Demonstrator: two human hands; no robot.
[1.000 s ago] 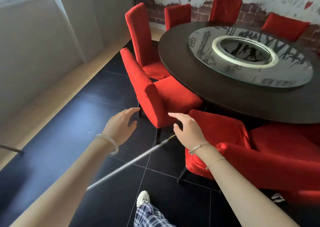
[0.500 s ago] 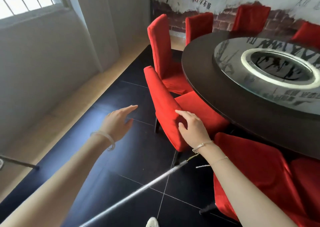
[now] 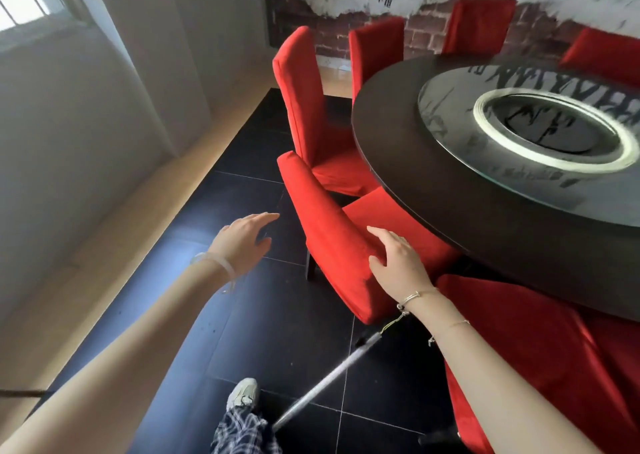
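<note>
Red fabric chair (image 3: 332, 246), backrest tilted toward the person, seat partly under the worktop (image 3: 433, 190) edge. It sits right under and ahead of the right hand (image 3: 398, 263), just right of the left hand (image 3: 242, 242).

Right hand: fingers fairly straight, laid over the backrest's top edge, thumb on the near face; touching, not clamped. Left hand: spread, palm down, in the air off the backrest's left side, apart from it, above the black floor tiles (image 3: 242, 332).

Judgement: looks like taking hold of this chair to shift it, early stage. Done: the reach, and first contact by one of the hands. Left to do: left hand onto the backrest, both hands closing, then the actual pull or push. Direction can't be told.

Metal pole (image 3: 325, 381) appears tied by a cord to the right wrist and slants down below that hand toward a white shoe (image 3: 242, 393); it could knock the chair legs.

Beyond the hands: second red chair (image 3: 301, 97), upright, at the worktop. Below the right forearm: third red chair (image 3: 554, 367), close beside the first. Glass turntable (image 3: 519, 183) on the worktop, well past the right hand.
</note>
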